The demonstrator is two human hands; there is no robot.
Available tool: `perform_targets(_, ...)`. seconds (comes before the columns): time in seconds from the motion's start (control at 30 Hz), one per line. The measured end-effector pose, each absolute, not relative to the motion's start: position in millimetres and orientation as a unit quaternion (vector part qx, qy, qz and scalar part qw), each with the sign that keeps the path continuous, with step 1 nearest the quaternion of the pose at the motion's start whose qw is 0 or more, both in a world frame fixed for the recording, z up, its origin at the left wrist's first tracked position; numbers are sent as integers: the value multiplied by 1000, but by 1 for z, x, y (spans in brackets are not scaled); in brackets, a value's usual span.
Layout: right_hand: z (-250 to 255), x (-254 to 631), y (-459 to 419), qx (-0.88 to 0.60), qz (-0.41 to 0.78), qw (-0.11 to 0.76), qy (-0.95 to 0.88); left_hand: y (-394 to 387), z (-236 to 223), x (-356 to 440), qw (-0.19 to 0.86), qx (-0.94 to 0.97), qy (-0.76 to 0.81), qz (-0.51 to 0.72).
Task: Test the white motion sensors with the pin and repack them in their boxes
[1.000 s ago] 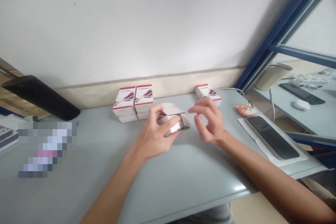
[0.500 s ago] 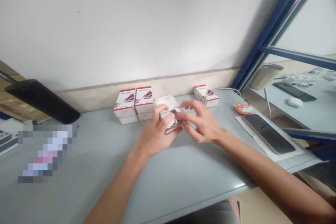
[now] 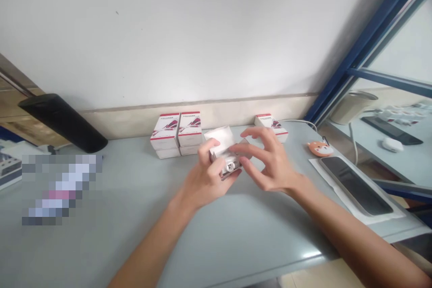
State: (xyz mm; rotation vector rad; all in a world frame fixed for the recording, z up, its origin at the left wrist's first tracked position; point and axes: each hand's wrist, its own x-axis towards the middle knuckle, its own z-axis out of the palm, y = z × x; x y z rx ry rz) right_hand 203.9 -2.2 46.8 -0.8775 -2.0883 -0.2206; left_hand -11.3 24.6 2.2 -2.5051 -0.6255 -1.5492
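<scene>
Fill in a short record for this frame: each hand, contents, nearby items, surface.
Left hand: grips an open box
Right hand: fingers at the box's opening, contact unclear
Contents: white round item, identity unclear
Behind, left: stacked red-and-white boxes
Behind, right: one similar box, partly hidden
Far right: orange animal-face case, dark phone-like slab
Surface: grey tabletop

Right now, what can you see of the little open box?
The small box looks like thin card, pale inside, with its lid flap folded back. A round white thing shows in its open end. It's tilted, gripped by the left hand over the gray table. The right hand has fingertips at the opening; I can't tell whether they touch.
</scene>
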Motion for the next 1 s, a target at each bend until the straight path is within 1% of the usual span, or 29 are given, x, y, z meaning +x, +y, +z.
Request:
perform_targets(0.13,49,205,-1,-326,-62,406,-852,24,0,-7,91,-830,-192,-515)
perform_targets(0.23,51,203,-3,-326,-5,393,-860,24,1,-6,93,-829,-180,-521)
perform_targets(0.33,53,200,-6,-338,63,412,-844,25,1,-6,78,-834,-172,-518)
perform_targets(0.43,54,200,-6,-329,125,465,-812,26,0,-8,73,-828,-185,-524)
perform_targets(0.5,53,204,-1,-333,170,526,-764,27,-1,-11,68,-818,-209,-532)
perform_targets(0.57,50,211,8,-371,193,588,-693,28,-3,-15,61,-808,-238,-535)
perform_targets(0.6,48,216,14,-407,190,599,-663,29,-3,-17,59,-805,-252,-534)
perform_targets(0.63,44,221,20,-454,179,587,-646,30,-4,-19,61,-803,-265,-531)
perform_targets(0.67,39,226,27,-508,167,545,-646,31,-4,-20,69,-802,-272,-527)
perform_targets(0.73,25,234,39,-596,160,403,-676,33,-4,-22,99,-804,-266,-522)
perform_targets(0.77,17,236,44,-616,168,339,-691,34,-3,-23,118,-806,-256,-521)
perform_targets(0.8,9,237,48,-620,177,302,-702,35,-2,-24,135,-808,-244,-519)
perform_targets(0.83,2,236,51,-618,183,281,-711,36,-1,-24,149,-809,-235,-517)
perform_targets(0.9,-7,232,53,-609,179,280,-720,35,3,-24,162,-815,-231,-507)
perform_targets(0.97,-6,227,48,-605,144,307,-720,32,8,-23,166,-824,-237,-486)
perform_targets(1.0,-2,224,44,-590,115,342,-723,30,10,-23,166,-830,-242,-474)
